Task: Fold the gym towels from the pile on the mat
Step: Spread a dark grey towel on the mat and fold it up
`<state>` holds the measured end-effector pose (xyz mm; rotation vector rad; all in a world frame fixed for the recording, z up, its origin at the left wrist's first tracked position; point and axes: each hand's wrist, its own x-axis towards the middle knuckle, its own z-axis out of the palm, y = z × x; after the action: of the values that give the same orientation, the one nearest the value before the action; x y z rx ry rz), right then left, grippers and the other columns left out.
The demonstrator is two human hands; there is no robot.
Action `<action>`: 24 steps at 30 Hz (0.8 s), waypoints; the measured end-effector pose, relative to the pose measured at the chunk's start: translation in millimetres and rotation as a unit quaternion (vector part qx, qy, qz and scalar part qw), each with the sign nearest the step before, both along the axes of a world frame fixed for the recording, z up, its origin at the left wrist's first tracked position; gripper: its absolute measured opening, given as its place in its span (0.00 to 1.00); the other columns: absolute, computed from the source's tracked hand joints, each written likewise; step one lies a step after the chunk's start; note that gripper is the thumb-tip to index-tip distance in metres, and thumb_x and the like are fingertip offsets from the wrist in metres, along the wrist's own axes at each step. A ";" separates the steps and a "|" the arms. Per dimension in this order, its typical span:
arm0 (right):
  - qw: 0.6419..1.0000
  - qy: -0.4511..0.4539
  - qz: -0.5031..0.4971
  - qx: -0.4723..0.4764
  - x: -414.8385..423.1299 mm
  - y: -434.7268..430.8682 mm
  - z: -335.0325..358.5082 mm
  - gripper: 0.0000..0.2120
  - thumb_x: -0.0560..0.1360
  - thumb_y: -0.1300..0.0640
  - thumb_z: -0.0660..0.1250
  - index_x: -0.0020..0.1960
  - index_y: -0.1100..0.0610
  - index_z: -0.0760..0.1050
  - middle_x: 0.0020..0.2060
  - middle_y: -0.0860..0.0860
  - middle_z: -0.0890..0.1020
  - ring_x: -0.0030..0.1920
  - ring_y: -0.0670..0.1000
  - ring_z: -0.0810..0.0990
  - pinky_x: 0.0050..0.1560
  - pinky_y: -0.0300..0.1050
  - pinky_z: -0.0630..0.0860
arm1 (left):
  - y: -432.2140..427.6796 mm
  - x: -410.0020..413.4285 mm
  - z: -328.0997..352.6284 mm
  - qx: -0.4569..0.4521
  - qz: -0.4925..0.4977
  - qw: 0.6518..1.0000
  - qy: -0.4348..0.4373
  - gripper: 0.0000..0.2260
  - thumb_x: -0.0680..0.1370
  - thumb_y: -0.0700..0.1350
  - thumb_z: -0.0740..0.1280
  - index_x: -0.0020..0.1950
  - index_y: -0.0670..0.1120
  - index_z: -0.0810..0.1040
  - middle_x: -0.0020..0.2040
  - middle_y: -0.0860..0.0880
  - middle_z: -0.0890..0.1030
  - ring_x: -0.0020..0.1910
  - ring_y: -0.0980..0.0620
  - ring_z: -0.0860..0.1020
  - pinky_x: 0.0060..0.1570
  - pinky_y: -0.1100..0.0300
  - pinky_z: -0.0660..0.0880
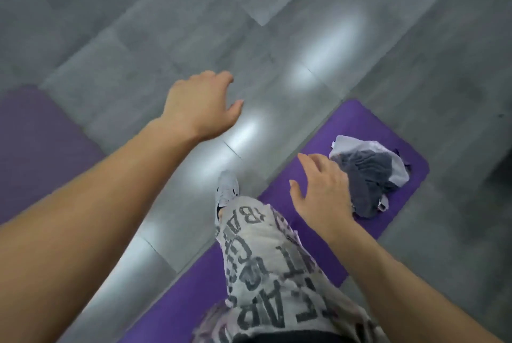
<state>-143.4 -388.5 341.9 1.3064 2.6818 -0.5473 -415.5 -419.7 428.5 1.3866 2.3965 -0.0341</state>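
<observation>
Both hands free, fingers loose: left hand (pixel 199 105) over floor, right hand (pixel 322 190) near towel pile (pixel 371 176) on mat (pixel 360 121). Towels soft, limp, light; pinch a corner/hem.

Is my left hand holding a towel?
No, the left hand hangs empty over the grey floor, while the towel pile lies on the purple mat.

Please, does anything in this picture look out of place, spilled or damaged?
Nothing stands out. The pile of towels lies crumpled near the far end of the purple mat, but that is the work waiting. No spill or damage shows on the mat or the grey floor.
</observation>
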 end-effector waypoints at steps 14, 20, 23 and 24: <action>0.935 -0.006 -0.353 0.009 -98.6 97.9 12.9 0.26 0.73 0.52 0.73 0.68 0.58 0.75 0.60 0.54 0.79 0.58 0.59 0.78 0.56 0.60 0.75 | 271.5 -90.1 -21.0 -0.032 -0.343 0.939 -0.015 0.23 0.80 0.59 0.60 0.71 0.47 0.72 0.62 0.44 0.78 0.60 0.40 0.76 0.55 0.49 0.72; 0.844 -0.008 -0.535 0.038 -85.1 103.1 -7.7 0.26 0.73 0.52 0.73 0.69 0.57 0.75 0.60 0.54 0.79 0.58 0.59 0.77 0.54 0.57 0.75 | 347.8 -2.8 -70.3 -0.045 -0.517 0.854 -0.037 0.22 0.81 0.59 0.59 0.69 0.47 0.72 0.63 0.44 0.77 0.60 0.40 0.77 0.56 0.49 0.71; 0.793 -0.001 -0.608 0.023 -67.9 97.0 -33.1 0.28 0.72 0.53 0.74 0.70 0.57 0.73 0.60 0.54 0.78 0.57 0.59 0.78 0.54 0.58 0.76 | 362.5 54.9 -105.6 -0.072 -0.584 0.808 -0.040 0.22 0.80 0.59 0.60 0.70 0.48 0.71 0.64 0.45 0.76 0.62 0.40 0.76 0.58 0.49 0.71; 0.776 -0.002 -0.630 0.018 -60.2 95.4 -43.3 0.28 0.72 0.52 0.74 0.70 0.56 0.73 0.61 0.54 0.78 0.58 0.59 0.77 0.55 0.59 0.76 | 365.3 75.1 -118.9 -0.082 -0.601 0.794 -0.041 0.22 0.80 0.59 0.60 0.70 0.49 0.71 0.64 0.45 0.76 0.63 0.40 0.76 0.58 0.49 0.71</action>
<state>-203.6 -293.1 298.6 2.9481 1.3786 -0.5198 -340.4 -54.4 309.6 2.4598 1.0302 -0.4738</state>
